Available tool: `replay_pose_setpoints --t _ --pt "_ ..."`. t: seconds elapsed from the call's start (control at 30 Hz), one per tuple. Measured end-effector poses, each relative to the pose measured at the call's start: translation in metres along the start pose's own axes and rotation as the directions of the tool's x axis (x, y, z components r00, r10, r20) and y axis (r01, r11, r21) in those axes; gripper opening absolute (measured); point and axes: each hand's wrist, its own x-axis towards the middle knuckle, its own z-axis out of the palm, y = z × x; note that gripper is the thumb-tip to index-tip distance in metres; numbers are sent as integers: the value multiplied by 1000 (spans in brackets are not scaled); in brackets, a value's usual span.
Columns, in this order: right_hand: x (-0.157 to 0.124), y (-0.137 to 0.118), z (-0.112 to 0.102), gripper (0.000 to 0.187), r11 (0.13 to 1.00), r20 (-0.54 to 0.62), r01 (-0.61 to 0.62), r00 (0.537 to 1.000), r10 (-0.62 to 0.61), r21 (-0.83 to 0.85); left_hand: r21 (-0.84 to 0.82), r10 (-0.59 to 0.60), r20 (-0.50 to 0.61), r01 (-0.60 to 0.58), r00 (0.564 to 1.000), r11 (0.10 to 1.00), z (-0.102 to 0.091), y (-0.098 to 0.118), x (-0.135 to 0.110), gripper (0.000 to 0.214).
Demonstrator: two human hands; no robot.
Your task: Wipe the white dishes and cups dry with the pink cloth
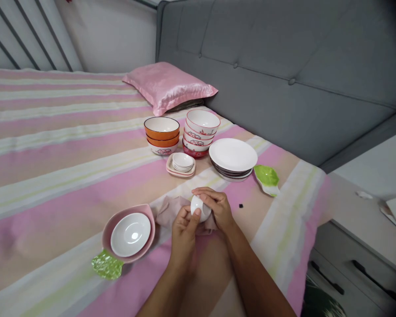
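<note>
Left hand [185, 221] pinches and right hand [218, 206] clasps a small white glossy dish [197, 204], unstacked; orange round bowls [161, 135] and white round plates [232, 155] stand stacked.

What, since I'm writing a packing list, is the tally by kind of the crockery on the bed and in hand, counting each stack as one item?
Bowl stacks: 2 (orange-topped stack, white-topped stack)
Plate stack: 1
Small-dish stack: 1
Pink dish: 1
White bowl inside it: 1
Green dish: 1
Small white vessel, held: 1
Total: 8
</note>
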Motion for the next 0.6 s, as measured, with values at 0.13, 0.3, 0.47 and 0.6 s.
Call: replay_pose_setpoints --t 0.13,0.3,0.47,0.6 --pt "0 1 -2 16 997 -49 -64 997 67 48 -206 -20 -3 19 1000 978 5 4 0 10" --pt "-1 1 -3 22 988 -58 -128 989 133 87 -408 -94 -94 48 991 912 8 11 2 7" --pt "-1 6 -2 25 977 -85 -155 982 168 146 -490 -159 -141 70 977 869 11 19 3 21" --pt "0 8 -3 24 970 -123 -159 975 183 185 -530 -179 -172 62 969 846 11 23 5 27"
